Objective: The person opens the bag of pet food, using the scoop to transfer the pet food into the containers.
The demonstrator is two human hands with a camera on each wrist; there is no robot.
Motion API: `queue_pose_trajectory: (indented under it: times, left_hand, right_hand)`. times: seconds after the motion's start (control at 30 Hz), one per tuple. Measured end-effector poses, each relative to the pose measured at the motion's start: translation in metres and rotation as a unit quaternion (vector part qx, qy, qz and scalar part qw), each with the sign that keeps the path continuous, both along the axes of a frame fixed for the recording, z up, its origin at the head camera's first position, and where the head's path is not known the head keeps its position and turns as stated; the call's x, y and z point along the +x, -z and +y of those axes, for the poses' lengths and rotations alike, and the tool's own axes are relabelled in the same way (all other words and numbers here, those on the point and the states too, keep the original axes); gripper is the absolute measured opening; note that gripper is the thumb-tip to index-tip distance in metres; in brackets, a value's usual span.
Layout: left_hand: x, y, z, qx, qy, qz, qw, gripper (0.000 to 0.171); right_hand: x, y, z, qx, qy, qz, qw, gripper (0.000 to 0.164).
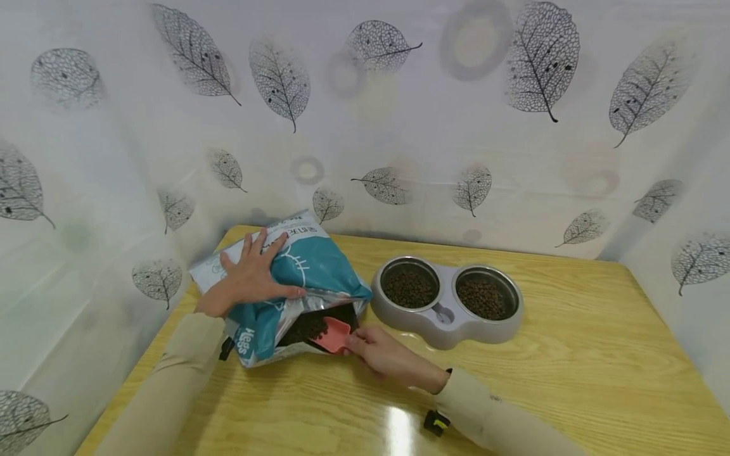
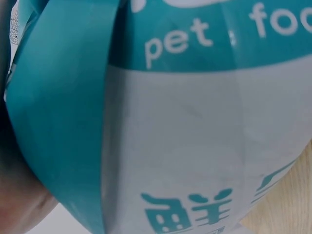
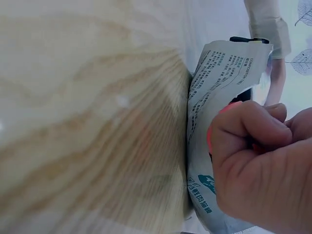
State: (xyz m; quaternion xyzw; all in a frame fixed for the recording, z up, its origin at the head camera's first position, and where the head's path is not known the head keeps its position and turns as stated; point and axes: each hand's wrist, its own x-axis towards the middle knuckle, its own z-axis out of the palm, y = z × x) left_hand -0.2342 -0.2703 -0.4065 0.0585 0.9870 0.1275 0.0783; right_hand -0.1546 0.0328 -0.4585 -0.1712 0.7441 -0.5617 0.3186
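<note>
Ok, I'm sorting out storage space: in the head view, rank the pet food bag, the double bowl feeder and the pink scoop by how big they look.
1. pet food bag, largest
2. double bowl feeder, a little smaller, at a similar distance
3. pink scoop, by far the smallest, partly inside the bag's mouth and held by the right hand

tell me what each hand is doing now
left hand: open, flat on the bag
right hand: gripping the pink scoop
</note>
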Motion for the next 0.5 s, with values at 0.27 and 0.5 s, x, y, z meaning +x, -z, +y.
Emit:
queue_pose_trajectory:
  times: [0.27,0.5]
  left_hand:
    - [0.001,-0.001,0.001,-0.002,0.001,-0.002,1.0,0.13]
    - [0.002,0.0,0.002,-0.001,0.001,0.004,1.0,0.129]
  right_hand:
    - [0.008,-0.003,0.016,-0.061,0.01,-0.065,0.996,0.038]
    - [0.01,-0.005,0.028,-0.081,0.017,-0.086,0.993,0.039]
